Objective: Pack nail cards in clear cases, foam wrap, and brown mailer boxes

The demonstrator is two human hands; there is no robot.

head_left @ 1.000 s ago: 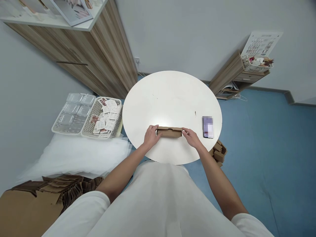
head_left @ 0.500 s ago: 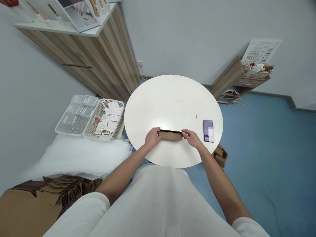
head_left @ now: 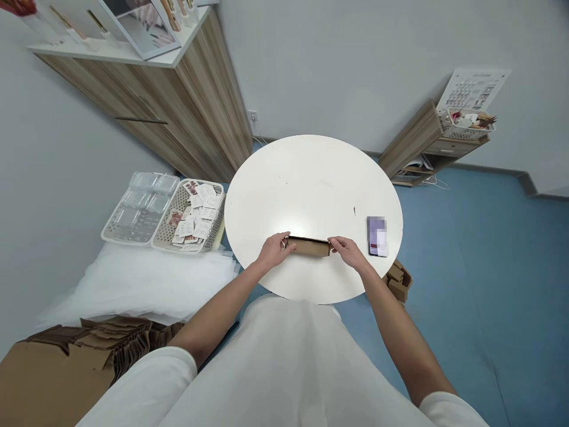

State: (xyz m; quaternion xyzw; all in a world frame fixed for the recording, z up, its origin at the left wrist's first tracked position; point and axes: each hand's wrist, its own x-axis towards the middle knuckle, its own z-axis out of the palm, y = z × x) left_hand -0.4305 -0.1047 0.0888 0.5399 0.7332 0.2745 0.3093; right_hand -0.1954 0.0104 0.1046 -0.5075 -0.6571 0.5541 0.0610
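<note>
A small flat brown cardboard box (head_left: 310,246) lies on the round white table (head_left: 311,184), near its front edge. My left hand (head_left: 274,251) grips the box's left end with fingers curled round it. My right hand (head_left: 349,251) pinches the right end. Both hands hold the box between them. A phone (head_left: 377,236) lies on the table to the right of my right hand.
Two white baskets (head_left: 133,207) stand at the left, one with clear trays, one (head_left: 195,216) with small packets. Flat cardboard blanks (head_left: 111,341) are stacked at lower left. Folded boxes (head_left: 398,279) lie on the blue floor right of the table. A wooden cabinet (head_left: 178,107) stands behind.
The box looks more closed and flatter than a second ago; both hands stay at its ends. The view has shifted slightly.
</note>
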